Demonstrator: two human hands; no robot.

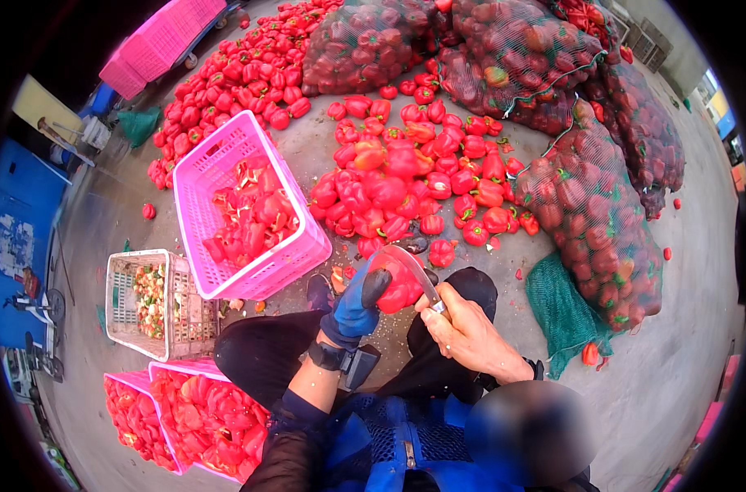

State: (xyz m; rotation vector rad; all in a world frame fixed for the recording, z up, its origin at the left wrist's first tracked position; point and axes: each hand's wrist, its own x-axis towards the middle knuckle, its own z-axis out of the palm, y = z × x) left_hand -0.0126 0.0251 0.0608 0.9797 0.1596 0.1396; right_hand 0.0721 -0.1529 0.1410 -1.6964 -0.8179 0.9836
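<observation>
A red bell pepper (pixel 401 283) is held in my left hand (pixel 352 303), which wears a blue glove with dark fingertips. My right hand (pixel 459 328) is bare and closed round the handle of a knife (pixel 429 287), whose curved blade lies against the pepper's right side. Just beyond my hands is a pile of whole red peppers (pixel 389 176). To the left, a pink crate (pixel 295 266) holds cut red pepper pieces (pixel 246 217).
Mesh sacks of peppers (pixel 590 234) line the right, beside a green net (pixel 557 307). A white crate of pepper cores (pixel 125 328) and pink crates of pieces (pixel 205 418) stand at left. More peppers (pixel 234 78) and stacked pink crates (pixel 164 37) lie farther back.
</observation>
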